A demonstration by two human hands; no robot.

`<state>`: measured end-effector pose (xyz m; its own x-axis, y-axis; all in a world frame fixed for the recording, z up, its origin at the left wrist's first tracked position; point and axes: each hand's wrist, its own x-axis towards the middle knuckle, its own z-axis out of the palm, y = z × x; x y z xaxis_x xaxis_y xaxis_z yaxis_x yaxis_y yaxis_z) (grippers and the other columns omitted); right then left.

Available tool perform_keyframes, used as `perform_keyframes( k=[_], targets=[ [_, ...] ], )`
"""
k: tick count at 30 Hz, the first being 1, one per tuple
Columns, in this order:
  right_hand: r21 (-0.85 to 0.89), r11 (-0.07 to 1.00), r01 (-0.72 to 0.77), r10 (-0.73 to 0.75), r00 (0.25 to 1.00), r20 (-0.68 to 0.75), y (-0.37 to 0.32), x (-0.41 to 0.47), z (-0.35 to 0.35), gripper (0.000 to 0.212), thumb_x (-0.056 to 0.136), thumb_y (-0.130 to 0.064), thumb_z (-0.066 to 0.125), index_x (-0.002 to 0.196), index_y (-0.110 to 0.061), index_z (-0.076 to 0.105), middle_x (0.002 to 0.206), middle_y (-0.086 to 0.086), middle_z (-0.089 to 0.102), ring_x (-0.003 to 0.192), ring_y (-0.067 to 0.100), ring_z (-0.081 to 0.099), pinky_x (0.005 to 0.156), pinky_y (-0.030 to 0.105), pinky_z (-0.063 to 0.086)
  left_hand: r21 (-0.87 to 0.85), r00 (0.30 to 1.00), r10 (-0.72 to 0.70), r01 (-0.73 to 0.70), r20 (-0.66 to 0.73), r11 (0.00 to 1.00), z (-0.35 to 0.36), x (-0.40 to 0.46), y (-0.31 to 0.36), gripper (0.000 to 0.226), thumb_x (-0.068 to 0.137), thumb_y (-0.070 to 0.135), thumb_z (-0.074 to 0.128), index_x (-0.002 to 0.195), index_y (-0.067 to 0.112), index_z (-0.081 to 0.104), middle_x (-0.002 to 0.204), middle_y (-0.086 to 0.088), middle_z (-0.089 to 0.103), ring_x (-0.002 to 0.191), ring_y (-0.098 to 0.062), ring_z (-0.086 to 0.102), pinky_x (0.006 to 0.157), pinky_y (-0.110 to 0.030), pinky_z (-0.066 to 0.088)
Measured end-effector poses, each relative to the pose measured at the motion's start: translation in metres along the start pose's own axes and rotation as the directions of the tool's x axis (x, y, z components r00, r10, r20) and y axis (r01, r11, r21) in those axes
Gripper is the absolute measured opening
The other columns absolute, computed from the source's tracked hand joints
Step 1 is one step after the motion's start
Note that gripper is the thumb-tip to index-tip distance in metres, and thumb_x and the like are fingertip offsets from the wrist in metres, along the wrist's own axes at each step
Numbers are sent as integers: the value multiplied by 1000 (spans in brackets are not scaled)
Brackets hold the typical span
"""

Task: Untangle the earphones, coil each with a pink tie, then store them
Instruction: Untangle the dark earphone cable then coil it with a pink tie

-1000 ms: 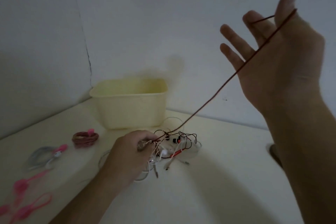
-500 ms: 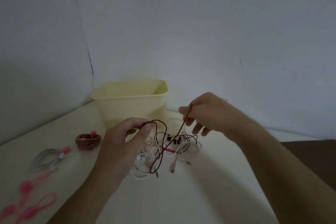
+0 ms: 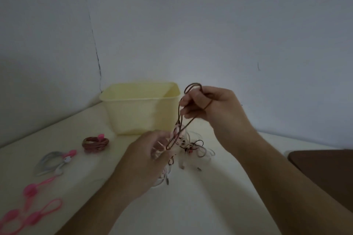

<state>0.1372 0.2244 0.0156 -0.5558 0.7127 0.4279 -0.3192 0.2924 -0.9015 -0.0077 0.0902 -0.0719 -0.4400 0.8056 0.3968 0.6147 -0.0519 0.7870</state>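
Observation:
A dark red earphone cord (image 3: 180,120) runs in long loops between my two hands. My right hand (image 3: 208,107) is raised beside the bin and has the cord looped over its curled fingers. Lower down, my left hand (image 3: 150,156), blurred, pinches the bottom of the loops. Under and behind it lies a tangle of white and black earphones (image 3: 194,149) on the cream table. Two coiled earphones with pink ties lie at the left: a red-brown coil (image 3: 95,143) and a grey-white coil (image 3: 51,161).
A pale yellow open bin (image 3: 141,108) stands at the back against the wall corner. Several loose pink ties (image 3: 32,208) lie at the front left. A dark brown surface (image 3: 324,170) borders the table at the right.
My right hand came down from high on the right to just beside the bin, and the long taut cord is now gathered into loops between both hands. My left hand lifted slightly.

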Motion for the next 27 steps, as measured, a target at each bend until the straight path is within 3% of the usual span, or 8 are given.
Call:
perform_keyframes(
  k=[2, 5, 10, 14, 18, 21, 24, 27],
  targets=[
    [100, 995, 16, -13, 1000, -28, -5, 2, -5, 27, 108, -7, 55, 90, 6, 72, 93, 26, 75, 79, 32, 72, 75, 33, 63, 144, 999, 28, -33, 35, 989, 7, -4, -4, 22, 93, 17, 72, 101, 36, 69, 96, 17, 68, 94, 0, 63, 78, -14, 46],
    [224, 973, 46, -31, 997, -69, -11, 5, -11, 26, 109, -8, 52, 97, 9, 68, 94, 21, 74, 80, 28, 72, 76, 30, 61, 287, 996, 63, -76, 56, 955, 9, -6, -3, 14, 94, 21, 69, 100, 34, 69, 96, 20, 65, 99, 3, 59, 79, -8, 42],
    [390, 903, 181, -150, 983, -109, -26, 11, -22, 26, 110, -11, 51, 108, 10, 66, 109, 21, 74, 99, 32, 75, 92, 34, 59, 418, 982, 104, -162, 158, 894, 9, -5, -14, 19, 96, 36, 61, 114, 40, 65, 106, 26, 53, 102, 1, 51, 84, -14, 40],
    [480, 844, 238, -196, 971, -137, -40, 12, -29, 27, 112, -14, 49, 107, 6, 67, 112, 18, 75, 110, 33, 75, 97, 34, 59, 535, 969, 68, -190, 239, 824, 13, -4, -21, 54, 93, 59, 32, 132, 36, 61, 117, 17, 49, 113, -9, 45, 99, -25, 37],
    [571, 770, 284, -242, 959, -151, -55, 13, -36, 30, 112, -18, 47, 103, -1, 69, 111, 13, 75, 111, 27, 74, 97, 31, 57, 637, 961, 56, -222, 271, 738, 17, -3, -23, 66, 92, 59, 14, 130, 33, 61, 124, 12, 50, 120, -14, 43, 107, -33, 37],
    [617, 733, 286, -264, 956, -130, -66, 10, -41, 30, 113, -19, 46, 104, -3, 69, 113, 12, 74, 114, 27, 73, 99, 31, 56, 672, 965, 81, -231, 248, 704, 18, -5, -27, 56, 97, 54, 22, 127, 33, 64, 119, 9, 55, 116, -19, 50, 101, -36, 42],
    [587, 765, 265, -251, 962, -108, -69, 7, -38, 32, 113, -19, 45, 101, -4, 70, 112, 11, 75, 114, 26, 73, 98, 31, 57, 641, 967, 12, -177, 253, 747, 16, -5, -23, 53, 93, 53, 29, 137, 40, 56, 130, 12, 50, 124, -16, 42, 104, -31, 33],
    [583, 777, 237, -227, 970, -92, -70, 4, -35, 32, 113, -20, 45, 100, -5, 70, 110, 11, 75, 111, 25, 74, 96, 31, 58, 360, 980, -81, 11, 180, 933, 7, 0, -17, 60, 78, 35, 48, 136, 43, 55, 135, 23, 46, 131, -8, 40, 106, -24, 33]
  ],
)
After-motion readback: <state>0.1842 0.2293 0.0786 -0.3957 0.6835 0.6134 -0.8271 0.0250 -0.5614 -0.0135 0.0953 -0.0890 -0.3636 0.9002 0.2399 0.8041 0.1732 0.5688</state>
